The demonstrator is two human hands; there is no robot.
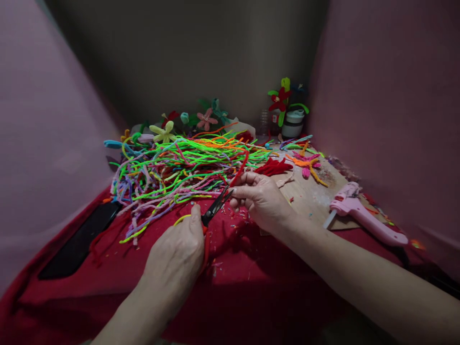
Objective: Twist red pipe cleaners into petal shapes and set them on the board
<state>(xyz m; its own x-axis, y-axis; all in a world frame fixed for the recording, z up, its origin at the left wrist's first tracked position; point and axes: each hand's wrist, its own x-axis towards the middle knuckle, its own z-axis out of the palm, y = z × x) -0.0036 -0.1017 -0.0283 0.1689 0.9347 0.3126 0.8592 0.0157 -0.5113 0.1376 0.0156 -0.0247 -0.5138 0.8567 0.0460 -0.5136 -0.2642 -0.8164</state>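
Note:
My left hand [178,258] is closed round the handles of black scissors [215,207], whose blades point up and to the right. My right hand [260,196] is closed in a pinch on a red pipe cleaner [240,170] that curves up from the fingers, right beside the scissor tips. Both hands hover over a red cloth [233,287]. Just behind them lies a big loose heap of coloured pipe cleaners [179,165], mostly green, orange, pink and purple.
A pink glue gun [359,213] lies on a wooden board [309,191] at the right. Red pipe cleaner pieces [275,166] and an orange-pink flower shape [307,163] rest further back. Finished pipe cleaner flowers [206,119] and a white cup [293,123] stand at the rear. A black flat object [81,242] lies left.

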